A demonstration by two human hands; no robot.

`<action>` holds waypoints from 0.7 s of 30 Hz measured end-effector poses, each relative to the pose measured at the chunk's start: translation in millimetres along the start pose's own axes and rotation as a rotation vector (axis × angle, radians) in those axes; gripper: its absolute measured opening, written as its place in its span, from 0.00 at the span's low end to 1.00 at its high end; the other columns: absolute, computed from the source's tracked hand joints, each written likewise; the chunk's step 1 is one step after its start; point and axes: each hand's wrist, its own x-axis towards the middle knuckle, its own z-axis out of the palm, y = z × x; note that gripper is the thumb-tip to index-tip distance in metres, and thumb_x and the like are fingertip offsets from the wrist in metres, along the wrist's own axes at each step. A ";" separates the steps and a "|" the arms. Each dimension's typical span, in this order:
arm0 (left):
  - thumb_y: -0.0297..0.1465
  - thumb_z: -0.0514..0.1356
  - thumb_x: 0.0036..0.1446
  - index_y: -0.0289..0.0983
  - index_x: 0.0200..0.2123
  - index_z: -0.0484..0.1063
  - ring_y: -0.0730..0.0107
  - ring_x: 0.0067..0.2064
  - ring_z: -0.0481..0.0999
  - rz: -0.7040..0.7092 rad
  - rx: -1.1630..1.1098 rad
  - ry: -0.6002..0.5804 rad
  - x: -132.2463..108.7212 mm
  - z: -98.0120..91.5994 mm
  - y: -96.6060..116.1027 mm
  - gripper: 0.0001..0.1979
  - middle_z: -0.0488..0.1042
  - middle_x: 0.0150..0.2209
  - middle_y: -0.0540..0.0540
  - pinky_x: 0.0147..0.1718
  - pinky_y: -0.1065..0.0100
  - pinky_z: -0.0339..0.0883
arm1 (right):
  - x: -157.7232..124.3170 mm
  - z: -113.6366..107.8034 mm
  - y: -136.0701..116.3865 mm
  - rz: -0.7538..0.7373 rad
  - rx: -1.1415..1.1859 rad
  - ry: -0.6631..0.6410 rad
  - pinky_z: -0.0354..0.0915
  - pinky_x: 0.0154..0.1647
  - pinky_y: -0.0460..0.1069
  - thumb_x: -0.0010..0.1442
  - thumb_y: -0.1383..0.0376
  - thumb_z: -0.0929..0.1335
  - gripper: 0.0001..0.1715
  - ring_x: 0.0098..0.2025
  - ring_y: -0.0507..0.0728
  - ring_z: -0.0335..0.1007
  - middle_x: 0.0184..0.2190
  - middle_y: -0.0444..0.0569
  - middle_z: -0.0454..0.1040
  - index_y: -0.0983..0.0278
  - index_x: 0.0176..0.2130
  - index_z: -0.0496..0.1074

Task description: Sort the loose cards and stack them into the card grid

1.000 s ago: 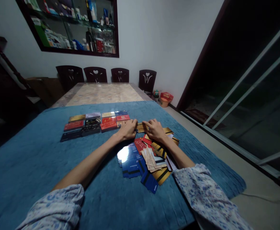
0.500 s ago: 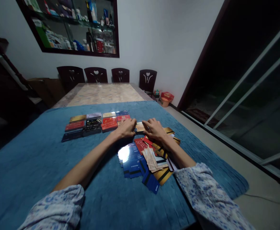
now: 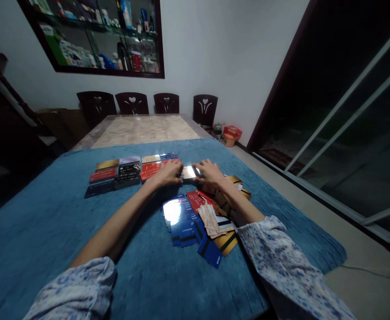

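Observation:
My left hand [image 3: 168, 172] and my right hand [image 3: 208, 172] both pinch a gold card [image 3: 188, 172] between them, low over the blue cloth [image 3: 48, 222]. The card catches the light. Just left of it lie neat rows of sorted cards [image 3: 128, 172] in gold, red, black and blue. Under my right forearm spreads a loose heap of cards [image 3: 204, 213], blue, red, beige and gold with black stripes.
The blue cloth covers the near end of a long marble-topped table [image 3: 144, 129]. Several dark chairs [image 3: 131, 103] stand at the far end below a glass wall cabinet [image 3: 98, 35]. A red basket [image 3: 232, 132] sits on the floor; sliding glass doors [image 3: 348, 133] run along the right.
Both hands have moved a little away from me and to the left with the gold card, from over the heap toward the end of the sorted rows.

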 end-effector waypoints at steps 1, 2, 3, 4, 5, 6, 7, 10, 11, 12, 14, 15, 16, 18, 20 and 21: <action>0.34 0.67 0.53 0.39 0.48 0.72 0.46 0.60 0.67 -0.007 0.005 0.002 0.1 -0.9 -1.7 0.19 0.73 0.55 0.39 0.56 0.49 0.64 | 1.8 -1.8 -1.7 0.006 0.001 -0.005 0.63 0.52 0.57 0.67 0.53 0.69 0.31 0.60 0.68 0.60 0.58 0.59 0.70 0.56 0.66 0.65; 0.35 0.67 0.53 0.39 0.48 0.72 0.45 0.60 0.66 -0.015 0.010 0.005 0.1 -1.7 -3.3 0.19 0.72 0.56 0.39 0.56 0.49 0.64 | 3.8 -3.1 -3.3 0.009 0.003 -0.008 0.63 0.52 0.57 0.67 0.53 0.69 0.32 0.60 0.68 0.60 0.58 0.59 0.70 0.55 0.66 0.65; 0.35 0.67 0.52 0.39 0.49 0.72 0.44 0.60 0.66 -0.026 0.014 0.009 0.1 -2.6 -4.7 0.20 0.71 0.56 0.38 0.56 0.49 0.64 | 5.8 -4.0 -4.8 0.012 0.007 -0.007 0.63 0.52 0.57 0.66 0.53 0.70 0.32 0.60 0.68 0.60 0.58 0.59 0.70 0.55 0.66 0.66; 0.35 0.67 0.52 0.39 0.49 0.73 0.44 0.60 0.66 -0.037 0.018 0.015 0.0 -3.4 -6.1 0.20 0.71 0.57 0.38 0.56 0.49 0.64 | 8.0 -4.4 -6.3 0.011 0.013 -0.002 0.63 0.52 0.57 0.66 0.53 0.70 0.32 0.60 0.68 0.60 0.58 0.59 0.70 0.55 0.65 0.66; 0.35 0.67 0.52 0.39 0.49 0.73 0.44 0.60 0.66 -0.045 0.022 0.023 0.0 -4.1 -7.5 0.20 0.71 0.56 0.38 0.56 0.48 0.64 | 10.5 -4.4 -7.7 0.010 0.021 0.004 0.63 0.52 0.58 0.66 0.52 0.70 0.31 0.60 0.68 0.60 0.58 0.59 0.70 0.55 0.65 0.66; 0.35 0.67 0.52 0.39 0.49 0.73 0.44 0.60 0.66 -0.051 0.024 0.031 -0.1 -4.8 -8.8 0.20 0.71 0.56 0.38 0.56 0.48 0.64 | 13.0 -4.1 -9.1 0.007 0.028 0.010 0.63 0.52 0.58 0.66 0.53 0.70 0.31 0.60 0.68 0.60 0.58 0.59 0.70 0.55 0.64 0.67; 0.34 0.67 0.52 0.40 0.48 0.74 0.43 0.60 0.65 -0.055 0.026 0.038 -0.2 -5.4 -10.2 0.19 0.71 0.55 0.38 0.56 0.47 0.64 | 15.7 -3.6 -10.5 0.004 0.035 0.015 0.63 0.53 0.59 0.66 0.53 0.70 0.30 0.60 0.68 0.60 0.58 0.59 0.69 0.55 0.64 0.67; 0.31 0.65 0.53 0.39 0.46 0.75 0.42 0.60 0.65 -0.073 0.031 0.045 0.0 -7.2 -14.6 0.16 0.71 0.54 0.38 0.55 0.44 0.63 | 23.9 -2.0 -14.9 0.002 0.046 0.024 0.63 0.53 0.59 0.66 0.53 0.69 0.27 0.60 0.68 0.60 0.58 0.59 0.69 0.55 0.62 0.69; 0.31 0.64 0.53 0.39 0.46 0.75 0.42 0.61 0.64 -0.085 0.030 0.044 0.2 -7.8 -16.3 0.15 0.71 0.54 0.38 0.55 0.43 0.63 | 26.4 -1.6 -16.4 0.004 0.048 0.025 0.63 0.53 0.58 0.67 0.54 0.69 0.27 0.60 0.68 0.60 0.57 0.59 0.69 0.55 0.62 0.69; 0.30 0.64 0.53 0.39 0.46 0.75 0.41 0.61 0.64 -0.096 0.028 0.043 0.5 -8.3 -18.0 0.15 0.71 0.54 0.37 0.55 0.43 0.63 | 28.6 -1.4 -17.8 0.004 0.050 0.026 0.63 0.52 0.58 0.67 0.54 0.69 0.27 0.60 0.68 0.60 0.57 0.58 0.69 0.55 0.62 0.68; 0.30 0.64 0.53 0.39 0.46 0.76 0.38 0.62 0.63 -0.116 0.020 0.041 1.2 -9.0 -21.6 0.16 0.71 0.55 0.37 0.55 0.41 0.63 | 32.1 -1.2 -20.6 0.000 0.058 0.027 0.63 0.52 0.58 0.67 0.54 0.69 0.28 0.60 0.68 0.60 0.57 0.58 0.69 0.55 0.64 0.67; 0.31 0.64 0.53 0.39 0.46 0.76 0.37 0.62 0.62 -0.124 0.016 0.039 1.7 -9.0 -23.5 0.16 0.71 0.55 0.37 0.54 0.41 0.63 | 33.4 -1.2 -21.9 -0.003 0.064 0.026 0.64 0.53 0.58 0.67 0.54 0.69 0.29 0.60 0.68 0.60 0.57 0.59 0.69 0.55 0.64 0.67; 0.30 0.64 0.53 0.39 0.46 0.76 0.36 0.63 0.62 -0.132 0.014 0.038 2.1 -8.8 -25.2 0.16 0.71 0.55 0.37 0.54 0.41 0.62 | 34.4 -1.2 -23.3 -0.006 0.071 0.025 0.64 0.53 0.58 0.66 0.54 0.69 0.29 0.60 0.68 0.60 0.58 0.59 0.69 0.55 0.64 0.67; 0.30 0.63 0.53 0.39 0.46 0.77 0.36 0.63 0.62 -0.140 0.017 0.036 2.9 -7.6 -28.2 0.15 0.72 0.55 0.36 0.54 0.41 0.62 | 35.9 -0.8 -25.8 -0.012 0.085 0.028 0.64 0.53 0.58 0.66 0.54 0.69 0.28 0.60 0.68 0.60 0.57 0.59 0.69 0.56 0.63 0.68; 0.31 0.61 0.55 0.38 0.45 0.77 0.36 0.62 0.63 -0.146 0.030 0.037 3.4 -5.6 -30.5 0.14 0.72 0.55 0.36 0.54 0.41 0.62 | 37.6 0.7 -28.1 -0.015 0.095 0.029 0.64 0.53 0.58 0.66 0.54 0.69 0.26 0.60 0.67 0.61 0.57 0.59 0.70 0.57 0.61 0.69; 0.31 0.61 0.55 0.38 0.45 0.77 0.36 0.62 0.63 -0.149 0.039 0.038 3.6 -4.6 -31.4 0.14 0.72 0.55 0.35 0.55 0.40 0.62 | 38.8 1.9 -29.1 -0.015 0.100 0.028 0.64 0.53 0.58 0.66 0.54 0.69 0.26 0.60 0.67 0.61 0.57 0.59 0.70 0.57 0.61 0.69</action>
